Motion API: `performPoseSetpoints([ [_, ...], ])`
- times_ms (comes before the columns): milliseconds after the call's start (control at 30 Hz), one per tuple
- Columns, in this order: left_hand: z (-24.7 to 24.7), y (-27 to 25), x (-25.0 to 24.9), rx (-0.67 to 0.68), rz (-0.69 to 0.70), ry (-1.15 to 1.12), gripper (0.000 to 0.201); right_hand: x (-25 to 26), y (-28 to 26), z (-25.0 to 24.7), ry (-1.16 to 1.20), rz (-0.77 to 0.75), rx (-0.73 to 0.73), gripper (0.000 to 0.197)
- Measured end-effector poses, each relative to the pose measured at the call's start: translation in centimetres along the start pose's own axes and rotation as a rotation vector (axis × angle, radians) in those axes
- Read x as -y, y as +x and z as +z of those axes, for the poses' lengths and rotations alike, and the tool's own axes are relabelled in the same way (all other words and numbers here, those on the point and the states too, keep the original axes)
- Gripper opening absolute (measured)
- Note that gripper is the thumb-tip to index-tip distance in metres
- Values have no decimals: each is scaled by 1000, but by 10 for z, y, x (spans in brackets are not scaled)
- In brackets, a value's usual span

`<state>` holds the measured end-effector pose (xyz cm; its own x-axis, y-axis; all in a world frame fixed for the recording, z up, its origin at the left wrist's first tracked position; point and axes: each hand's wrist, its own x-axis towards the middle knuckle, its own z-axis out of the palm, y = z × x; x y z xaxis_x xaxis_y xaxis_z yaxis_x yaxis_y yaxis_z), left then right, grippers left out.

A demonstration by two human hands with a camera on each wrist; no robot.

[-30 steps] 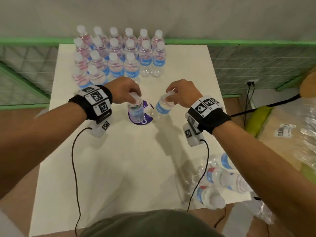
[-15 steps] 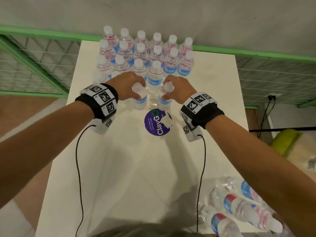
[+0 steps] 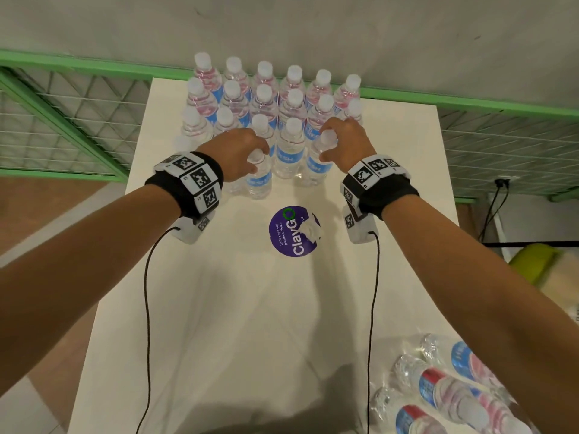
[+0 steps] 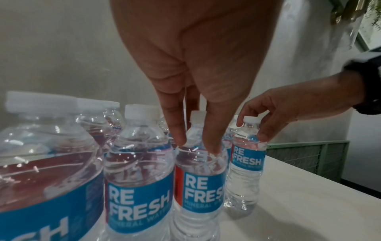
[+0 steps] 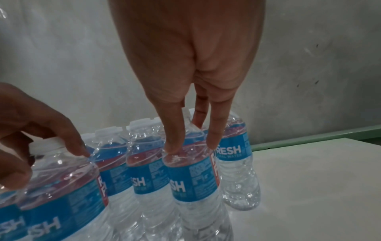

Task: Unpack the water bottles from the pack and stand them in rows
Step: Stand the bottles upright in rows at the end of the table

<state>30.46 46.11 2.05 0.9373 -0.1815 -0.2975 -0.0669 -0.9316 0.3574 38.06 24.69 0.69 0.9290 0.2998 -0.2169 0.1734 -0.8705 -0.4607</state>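
Since half a second ago both hands have carried their bottles further away from the person and set them down in the nearest row, against the standing block at the far end of the counter [image 3: 238, 308]. The left hand [image 3: 238, 153] pinches the neck of its water bottle [image 3: 258, 177] with fingertips curled round the shoulder; the right hand [image 3: 346, 142] pinches its water bottle [image 3: 319, 164] the same way just under the white cap. One standing bottle [image 3: 289, 151] sits between them. Both held bottles look upright with their bases on the counter.

To finish this step well, I would let go only once each base sits flat, then lift the fingers straight up so neighbouring caps are not clipped; these thin, ribbed bottles probably tip easily. Nudging each one flush with the row should keep the lines straight.

The blue labels read "RE FRESH", with "MINERAL WATER" partly legible beneath. A round purple sticker [image 3: 289, 234] on the counter reads "ClayGo", partly torn. More bottles lie in the torn plastic pack [image 3: 451, 389] at the near right corner, still to be unpacked.
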Motion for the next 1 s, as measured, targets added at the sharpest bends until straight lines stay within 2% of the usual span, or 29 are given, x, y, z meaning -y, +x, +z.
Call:
performPoseSetpoints([
  [1000,2,4,8,-1,25,8,41,-3,17,0,19,-53,11,57],
])
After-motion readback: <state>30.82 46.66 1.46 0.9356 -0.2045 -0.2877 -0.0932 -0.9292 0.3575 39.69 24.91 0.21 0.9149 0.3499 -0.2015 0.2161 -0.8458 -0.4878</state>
